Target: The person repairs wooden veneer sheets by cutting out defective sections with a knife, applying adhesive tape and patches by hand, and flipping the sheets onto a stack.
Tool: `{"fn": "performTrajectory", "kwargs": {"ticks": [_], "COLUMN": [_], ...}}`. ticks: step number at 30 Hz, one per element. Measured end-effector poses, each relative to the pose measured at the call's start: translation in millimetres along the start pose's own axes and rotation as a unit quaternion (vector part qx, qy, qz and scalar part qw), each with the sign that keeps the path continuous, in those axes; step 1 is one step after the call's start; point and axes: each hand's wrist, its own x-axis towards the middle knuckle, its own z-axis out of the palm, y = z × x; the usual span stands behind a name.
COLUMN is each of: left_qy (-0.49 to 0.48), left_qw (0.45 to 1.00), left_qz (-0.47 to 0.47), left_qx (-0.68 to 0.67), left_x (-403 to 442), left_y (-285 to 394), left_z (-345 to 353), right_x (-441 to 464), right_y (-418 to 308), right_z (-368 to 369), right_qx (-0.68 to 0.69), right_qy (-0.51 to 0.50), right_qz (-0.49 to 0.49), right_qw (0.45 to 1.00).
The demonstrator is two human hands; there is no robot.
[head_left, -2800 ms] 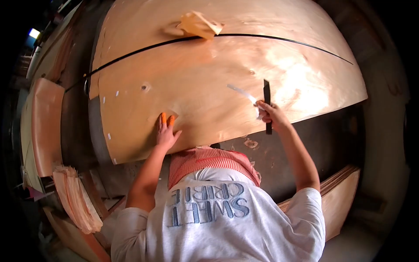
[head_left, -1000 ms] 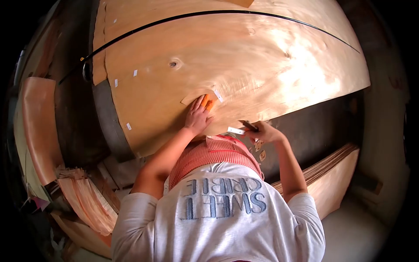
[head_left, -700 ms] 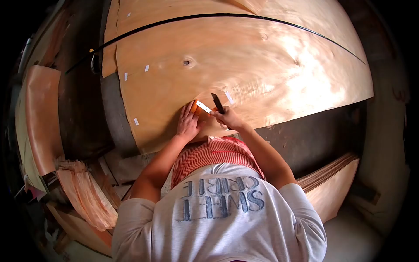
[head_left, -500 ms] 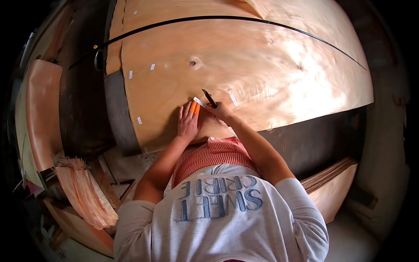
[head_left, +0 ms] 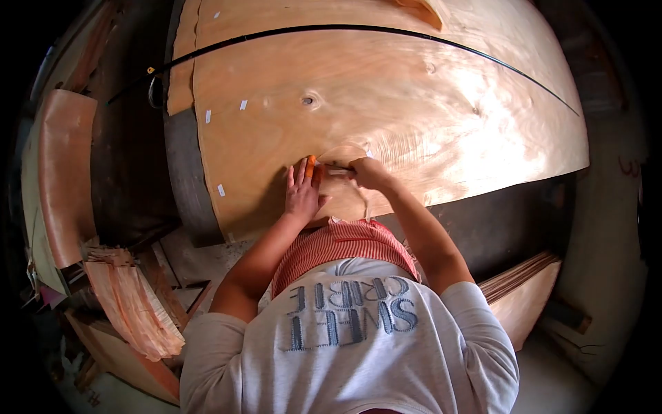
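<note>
A broad sheet of pale wood veneer (head_left: 262, 145) lies under both hands. My left hand (head_left: 302, 196) rests flat on it with the fingers spread, and orange tape is wrapped around a finger or two. My right hand (head_left: 373, 174) is closed around a slim dark knife (head_left: 340, 171), which points left towards my left fingertips, low against the veneer. The knife's tip is blurred, so I cannot tell whether it touches the wood. Small white tape pieces, such as the tape piece (head_left: 221, 190) at left, are stuck on the sheet.
A long thin black strip (head_left: 310, 28) arches across the veneer's far part. A curled veneer offcut (head_left: 429, 12) lies at the top. Stacked veneer strips (head_left: 134, 303) stand lower left, a reddish sheet (head_left: 67, 179) at far left, and another veneer stack (head_left: 524, 293) at lower right.
The knife has swung from pointing up and away to lying level, pointing left. My right hand has shifted slightly right. The white tape strip between my hands no longer shows clearly.
</note>
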Motion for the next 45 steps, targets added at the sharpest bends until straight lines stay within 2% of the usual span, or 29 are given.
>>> {"fn": "performTrajectory", "kwargs": {"ticks": [2, 3, 6, 8, 10, 11, 13, 15, 16, 17, 18, 20, 23, 26, 28, 30, 32, 34, 35, 36, 37, 40, 42, 45], "left_qy": [0.003, 0.006, 0.006, 0.043, 0.083, 0.094, 0.058, 0.01, 0.025, 0.04, 0.053, 0.038, 0.005, 0.035, 0.015, -0.043, -0.054, -0.079, -0.081, -0.085, -0.097, -0.11, -0.125, -0.103], "left_qw": [1.0, 1.0, 1.0, 0.998, 0.994, 0.991, 0.994, 0.996, 0.995, 0.994, 0.993, 0.994, 0.998, 0.992, 0.98, 0.983, 0.986, 0.986, 0.986, 0.985, 0.982, 0.978, 0.977, 0.976], "left_qz": [-0.001, -0.001, 0.006, 0.018, 0.046, 0.091, 0.095, 0.088, 0.091, 0.096, 0.1, 0.092, 0.063, 0.112, 0.185, 0.171, 0.153, 0.145, 0.148, 0.15, 0.159, 0.169, 0.16, 0.181], "left_qx": [0.0, 0.0, 0.001, -0.04, -0.058, -0.038, 0.001, 0.011, 0.017, 0.024, 0.03, 0.047, 0.025, -0.048, -0.069, -0.058, -0.037, -0.002, 0.003, 0.013, 0.035, 0.055, 0.066, 0.065], "left_x": [0, 1, 7, 18, 37, 47, 51, 54, 55, 56, 57, 57, 56, 38, 18, 8, 7, 9, 11, 13, 13, 17, 18, 30], "left_y": [1, 2, 0, -6, -3, 1, 5, 9, 10, 9, 9, 11, 14, 16, 33, 45, 48, 49, 52, 57, 57, 63, 69, 75], "left_z": [0, -1, -6, 3, 12, 10, 18, 14, 14, 15, 16, 18, 17, 22, 21, 17, 23, 30, 29, 19, 19, 9, 3, 11], "right_x": [4, 2, 7, 25, 22, 22, 23, 21, 11, -3, 5, -11, -44, -55, -56, -53, -54, -64, -72, -76, -79, -101, -128, -162], "right_y": [26, 31, 25, 29, 15, 16, 22, 39, 30, 29, 53, 66, 60, 59, 51, 45, 42, 45, 40, 40, 47, 76, 108, 183], "right_z": [-11, -16, 7, 35, 29, 29, 25, 29, 15, -7, 1, -16, -15, 34, 50, 62, 70, 64, 44, 31, 29, 13, 14, 37], "right_qx": [0.052, 0.156, 0.405, 0.483, 0.485, 0.465, 0.421, 0.269, 0.191, 0.149, 0.07, 0.143, 0.344, 0.492, 0.511, 0.496, 0.474, 0.27, 0.213, 0.16, 0.112, 0.125, 0.278, 0.47], "right_qy": [-0.044, -0.032, 0.063, 0.099, 0.116, 0.094, 0.052, 0.091, 0.107, 0.039, 0.04, 0.01, -0.037, -0.02, -0.025, -0.004, 0.046, 0.064, 0.04, 0.014, 0.066, 0.094, 0.156, 0.282], "right_qz": [0.074, 0.082, 0.124, 0.142, 0.162, 0.168, 0.183, 0.088, 0.039, 0.065, 0.088, 0.137, 0.173, 0.166, 0.193, 0.201, 0.205, 0.156, 0.171, 0.185, 0.169, 0.205, 0.237, 0.23], "right_qw": [0.995, 0.984, 0.904, 0.858, 0.852, 0.864, 0.887, 0.955, 0.975, 0.986, 0.993, 0.98, 0.922, 0.854, 0.837, 0.845, 0.855, 0.948, 0.961, 0.97, 0.977, 0.966, 0.918, 0.804]}}
